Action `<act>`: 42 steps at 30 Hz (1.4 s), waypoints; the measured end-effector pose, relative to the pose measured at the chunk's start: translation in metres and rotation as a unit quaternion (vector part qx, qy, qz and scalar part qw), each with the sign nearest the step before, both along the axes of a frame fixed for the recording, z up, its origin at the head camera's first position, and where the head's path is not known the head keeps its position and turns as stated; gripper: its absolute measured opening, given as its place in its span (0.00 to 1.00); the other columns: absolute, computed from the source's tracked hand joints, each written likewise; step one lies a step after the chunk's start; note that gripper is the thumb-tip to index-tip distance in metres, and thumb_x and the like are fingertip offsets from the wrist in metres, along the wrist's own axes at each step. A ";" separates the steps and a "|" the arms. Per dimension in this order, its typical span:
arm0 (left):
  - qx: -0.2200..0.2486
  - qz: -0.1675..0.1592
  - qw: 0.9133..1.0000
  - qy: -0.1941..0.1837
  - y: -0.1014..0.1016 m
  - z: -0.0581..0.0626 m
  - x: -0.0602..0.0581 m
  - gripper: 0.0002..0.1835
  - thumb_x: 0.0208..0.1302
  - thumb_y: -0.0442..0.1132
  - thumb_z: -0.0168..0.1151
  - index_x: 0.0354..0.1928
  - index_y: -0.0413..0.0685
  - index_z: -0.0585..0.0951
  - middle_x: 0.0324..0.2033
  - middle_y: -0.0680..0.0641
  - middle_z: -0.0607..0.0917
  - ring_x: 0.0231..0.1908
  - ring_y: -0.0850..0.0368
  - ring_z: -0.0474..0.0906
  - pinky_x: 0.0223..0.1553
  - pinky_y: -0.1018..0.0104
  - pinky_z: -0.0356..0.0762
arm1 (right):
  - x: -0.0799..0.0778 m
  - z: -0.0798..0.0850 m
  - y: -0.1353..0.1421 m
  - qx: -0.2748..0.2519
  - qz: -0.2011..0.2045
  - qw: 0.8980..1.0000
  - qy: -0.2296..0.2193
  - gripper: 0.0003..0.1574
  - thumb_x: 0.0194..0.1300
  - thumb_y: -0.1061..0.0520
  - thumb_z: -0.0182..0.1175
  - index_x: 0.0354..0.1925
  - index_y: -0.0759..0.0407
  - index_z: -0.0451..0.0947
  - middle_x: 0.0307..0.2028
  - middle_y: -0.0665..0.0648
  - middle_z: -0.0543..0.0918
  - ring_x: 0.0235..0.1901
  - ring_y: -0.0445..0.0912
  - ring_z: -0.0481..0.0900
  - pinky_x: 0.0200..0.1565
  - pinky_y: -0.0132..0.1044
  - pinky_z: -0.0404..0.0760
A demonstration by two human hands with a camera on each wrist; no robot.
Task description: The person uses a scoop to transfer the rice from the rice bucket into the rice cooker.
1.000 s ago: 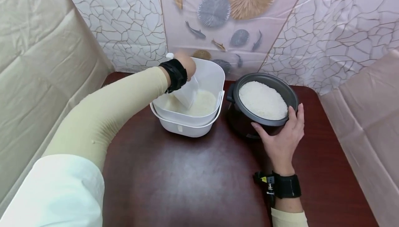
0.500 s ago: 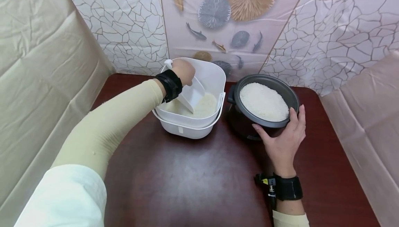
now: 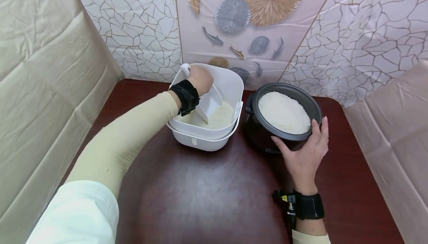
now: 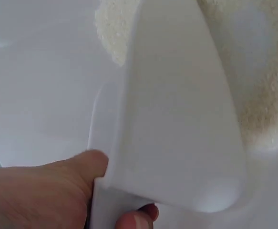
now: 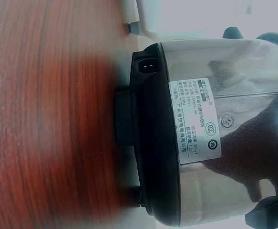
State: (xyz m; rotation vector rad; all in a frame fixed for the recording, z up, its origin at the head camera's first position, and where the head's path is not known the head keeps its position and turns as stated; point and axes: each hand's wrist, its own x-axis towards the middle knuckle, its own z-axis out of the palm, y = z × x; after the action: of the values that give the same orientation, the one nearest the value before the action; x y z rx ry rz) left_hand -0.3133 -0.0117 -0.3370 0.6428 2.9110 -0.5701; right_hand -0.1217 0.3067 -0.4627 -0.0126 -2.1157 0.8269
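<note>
In the head view, my left hand (image 3: 201,81) reaches into a white rice bin (image 3: 230,82) and holds a white scoop (image 3: 210,100) by its handle. The scoop's edge is down in the loose rice (image 3: 223,116) at the bottom. In the left wrist view, the thumb lies along the handle below the broad scoop (image 4: 177,105). Right of the bin stands a dark rice cooker (image 3: 259,138), its pot heaped with white rice (image 3: 283,113). My right hand (image 3: 305,160) grips the cooker's near right side, thumb in front and fingers at the rim.
Both containers stand on a dark reddish wooden table (image 3: 200,195). The bin has a pale carrying handle (image 3: 238,119) around it. Patterned cloth (image 3: 143,24) hangs behind, and beige cloth walls flank both sides. A power socket (image 5: 148,65) shows at the cooker's base.
My left hand and the scoop have lowered into the bin, and the scoop has tilted so that its edge enters the rice. The right hand keeps its place on the cooker.
</note>
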 end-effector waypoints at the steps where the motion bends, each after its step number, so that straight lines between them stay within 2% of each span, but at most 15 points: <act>1: -0.003 -0.004 1.000 0.003 0.001 0.000 0.000 0.14 0.76 0.35 0.53 0.40 0.43 0.89 0.41 0.43 0.90 0.44 0.48 0.86 0.51 0.47 0.80 | 0.000 0.000 0.000 0.000 -0.001 1.000 0.001 0.74 0.45 0.21 0.78 0.75 0.63 0.66 0.82 0.56 0.57 0.79 0.56 0.54 0.67 0.75 0.53; 5: -0.015 -0.022 1.000 0.010 0.003 -0.002 0.001 0.16 0.77 0.33 0.50 0.39 0.44 0.89 0.39 0.44 0.90 0.42 0.49 0.86 0.48 0.49 0.81 | 0.001 0.000 0.001 0.005 -0.003 1.000 0.002 0.74 0.45 0.20 0.77 0.75 0.64 0.66 0.82 0.57 0.57 0.80 0.56 0.55 0.67 0.75 0.53; 8: -0.006 -0.048 0.999 0.014 0.003 -0.002 0.002 0.15 0.76 0.34 0.51 0.37 0.44 0.89 0.37 0.45 0.90 0.39 0.50 0.86 0.45 0.51 0.83 | 0.002 0.000 0.001 0.005 -0.003 1.000 0.002 0.75 0.46 0.20 0.77 0.75 0.65 0.65 0.82 0.58 0.57 0.80 0.57 0.55 0.68 0.74 0.52; 13: 0.035 -0.082 0.996 -0.016 0.001 -0.005 0.004 0.12 0.72 0.36 0.56 0.38 0.41 0.88 0.37 0.43 0.90 0.39 0.47 0.85 0.45 0.51 0.84 | 0.004 0.000 0.002 0.002 -0.007 1.000 0.001 0.75 0.46 0.19 0.76 0.74 0.65 0.66 0.81 0.57 0.57 0.80 0.57 0.54 0.69 0.73 0.52; 17: 0.050 -0.081 0.995 -0.037 0.001 -0.006 0.006 0.11 0.72 0.37 0.57 0.39 0.41 0.88 0.38 0.43 0.90 0.41 0.46 0.84 0.47 0.51 0.83 | 0.004 0.001 0.003 0.003 -0.008 1.000 0.000 0.75 0.46 0.19 0.76 0.74 0.65 0.66 0.82 0.57 0.57 0.80 0.57 0.54 0.69 0.73 0.51; 23: 0.054 -0.079 0.995 -0.031 0.004 -0.009 0.005 0.11 0.71 0.36 0.56 0.29 0.44 0.81 0.31 0.45 0.86 0.38 0.47 0.83 0.47 0.53 0.83 | 0.005 0.002 0.006 0.006 -0.009 1.000 0.002 0.75 0.46 0.19 0.76 0.75 0.64 0.66 0.81 0.57 0.57 0.80 0.57 0.55 0.69 0.73 0.51; 29: 0.050 -0.072 0.995 -0.038 0.005 -0.009 0.004 0.14 0.74 0.35 0.52 0.29 0.44 0.81 0.33 0.44 0.87 0.40 0.47 0.83 0.48 0.53 0.82 | 0.004 0.001 0.007 0.006 -0.011 1.000 0.004 0.75 0.45 0.19 0.76 0.75 0.64 0.66 0.81 0.57 0.57 0.79 0.57 0.55 0.69 0.73 0.52; 33: 0.054 -0.081 0.995 -0.033 0.001 -0.005 0.006 0.14 0.73 0.33 0.52 0.27 0.44 0.79 0.31 0.44 0.85 0.37 0.46 0.82 0.47 0.51 0.83 | 0.002 0.001 0.007 0.004 -0.005 1.000 0.003 0.74 0.45 0.21 0.77 0.75 0.64 0.66 0.82 0.57 0.57 0.80 0.56 0.54 0.69 0.73 0.51; 42: 0.034 -0.078 0.996 -0.038 -0.007 0.002 0.011 0.14 0.75 0.34 0.51 0.35 0.41 0.85 0.36 0.42 0.88 0.36 0.47 0.81 0.46 0.51 0.83 | 0.001 0.000 0.001 0.006 0.000 1.000 -0.005 0.74 0.44 0.23 0.80 0.75 0.62 0.66 0.82 0.55 0.57 0.80 0.55 0.54 0.69 0.74 0.51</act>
State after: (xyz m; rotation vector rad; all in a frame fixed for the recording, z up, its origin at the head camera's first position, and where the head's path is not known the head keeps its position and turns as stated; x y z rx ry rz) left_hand -0.3027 -0.0187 -0.3353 0.8867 2.8365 -0.4534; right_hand -0.1209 0.3081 -0.4624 -0.0108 -2.1305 0.8157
